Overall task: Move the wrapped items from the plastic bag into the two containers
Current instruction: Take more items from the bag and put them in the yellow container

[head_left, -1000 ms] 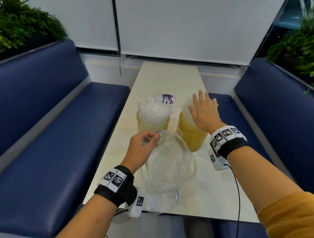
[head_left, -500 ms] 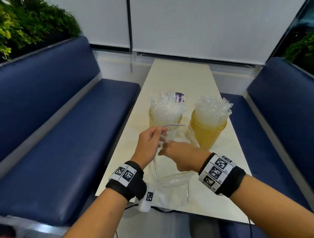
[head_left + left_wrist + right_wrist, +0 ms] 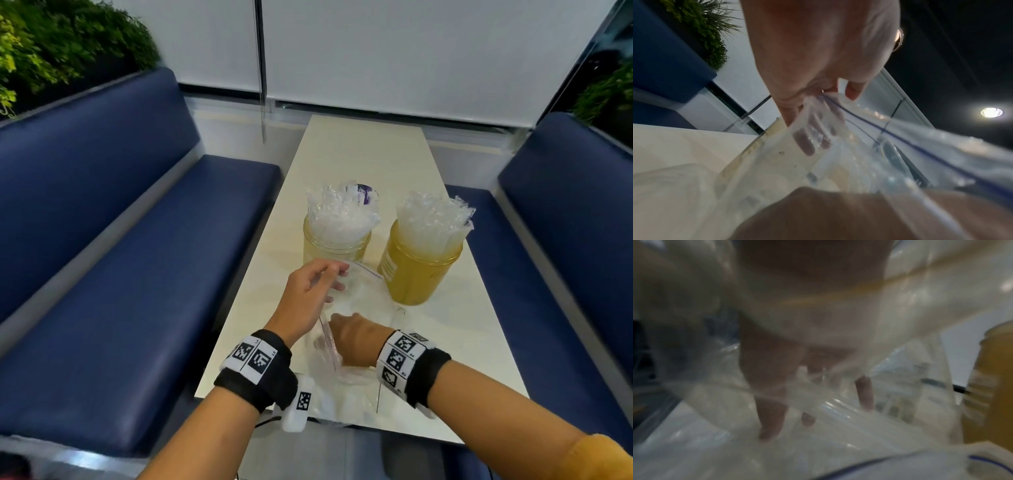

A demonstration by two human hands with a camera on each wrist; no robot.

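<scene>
We see the left hand (image 3: 310, 294) raised over the table (image 3: 363, 161), thumb and fingers pinching the rim of the clear plastic bag (image 3: 363, 301) to hold its mouth up. The right hand (image 3: 356, 342) reaches inside, fingers extended; we cannot tell if it holds anything. Behind stand two yellow containers (image 3: 337, 248) stuffed with wrapped items (image 3: 339, 212), between blue benches (image 3: 130, 274).

Left hand (image 3: 818, 53) pinching plastic bag (image 3: 838, 154) rim

desk (image 3: 359, 164) between two benches | two containers (image 3: 337, 245) side by side on desk | plastic bag (image 3: 359, 298) in front of them
</scene>
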